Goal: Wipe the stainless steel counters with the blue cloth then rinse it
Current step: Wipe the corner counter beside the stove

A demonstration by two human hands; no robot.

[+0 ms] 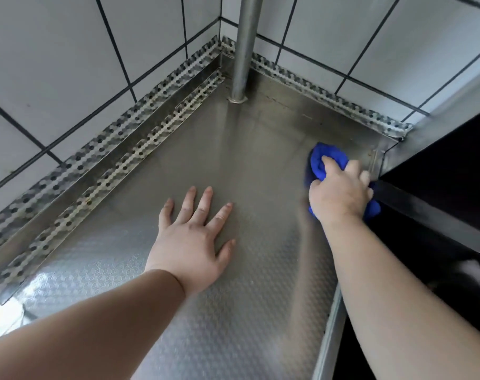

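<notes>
The stainless steel counter (249, 149) fills the middle of the view, with a faint embossed pattern. My right hand (340, 193) grips a bunched blue cloth (319, 160) and holds it down on the counter's far right side, beside the black surface. Blue fabric also shows under the heel of that hand. My left hand (195, 237) lies flat on the counter with its fingers spread, well to the left of the cloth.
A vertical metal pipe (243, 48) rises from the counter's back corner. White tiled walls (55, 64) with patterned metal trim (110, 149) border the left and back. A glossy black surface (439, 187) adjoins the counter's right edge.
</notes>
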